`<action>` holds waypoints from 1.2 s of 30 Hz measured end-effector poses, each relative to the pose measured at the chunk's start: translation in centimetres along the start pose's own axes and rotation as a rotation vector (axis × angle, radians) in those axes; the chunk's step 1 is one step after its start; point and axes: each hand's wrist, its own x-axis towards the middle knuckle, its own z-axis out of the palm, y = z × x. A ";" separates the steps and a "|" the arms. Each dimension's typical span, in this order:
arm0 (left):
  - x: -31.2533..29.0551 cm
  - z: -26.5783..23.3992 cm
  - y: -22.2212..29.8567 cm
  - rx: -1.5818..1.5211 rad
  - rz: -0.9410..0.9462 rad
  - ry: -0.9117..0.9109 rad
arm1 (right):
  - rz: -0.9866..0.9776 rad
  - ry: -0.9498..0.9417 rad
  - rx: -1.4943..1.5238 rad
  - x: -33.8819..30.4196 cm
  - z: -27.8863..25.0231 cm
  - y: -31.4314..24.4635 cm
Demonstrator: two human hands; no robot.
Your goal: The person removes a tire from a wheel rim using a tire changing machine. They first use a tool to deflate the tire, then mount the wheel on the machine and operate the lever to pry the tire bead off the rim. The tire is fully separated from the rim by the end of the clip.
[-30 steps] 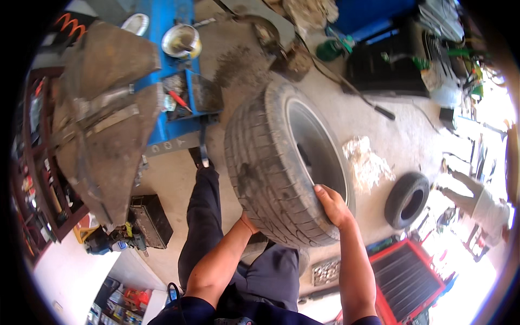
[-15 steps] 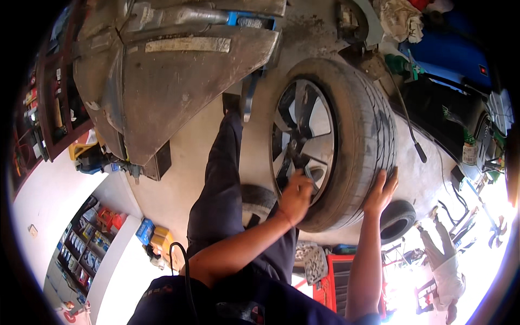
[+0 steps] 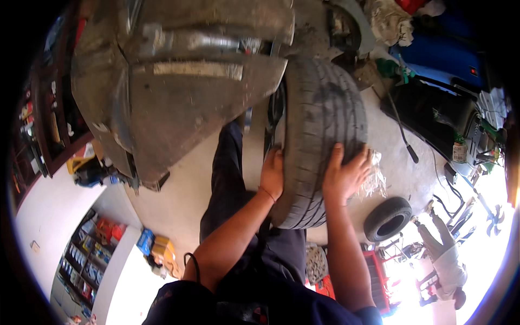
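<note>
A car wheel point(image 3: 319, 146) stands upright in front of me, its worn grooved tread toward me. Its dark rim point(image 3: 275, 108) shows only as a narrow strip on the left. My left hand point(image 3: 272, 176) grips the wheel's left edge, fingertips partly hidden behind the tyre. Against the right side of the tread lies my right hand point(image 3: 345, 176), thumb on the rubber and fingers spread toward the right edge. The wheel sits between both hands, close to my legs point(image 3: 225, 179).
A large worn metal panel structure point(image 3: 200, 103) overhangs on the left, near the wheel. A loose tyre point(image 3: 387, 219) lies at right, below a dark-ended lever point(image 3: 406, 135). A red tool cabinet point(image 3: 376, 279) stands nearby. Another person point(image 3: 444, 257) is at the far right.
The wheel has turned so its tread faces me and its spoked face points left. My left hand has gone from the spokes to the left edge; my right hand has shifted left.
</note>
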 end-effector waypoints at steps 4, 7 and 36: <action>3.4 -2.7 5.5 -0.921 -0.683 -0.280 | 0.015 -0.214 0.512 1.4 -1.9 0.4; 5.3 -3.9 4.4 -0.673 -0.686 -0.295 | 0.150 -0.287 0.738 0.9 -1.5 3.7; 1.6 4.1 15.1 1.239 1.162 -0.007 | 0.087 0.132 0.921 27.9 -9.2 12.5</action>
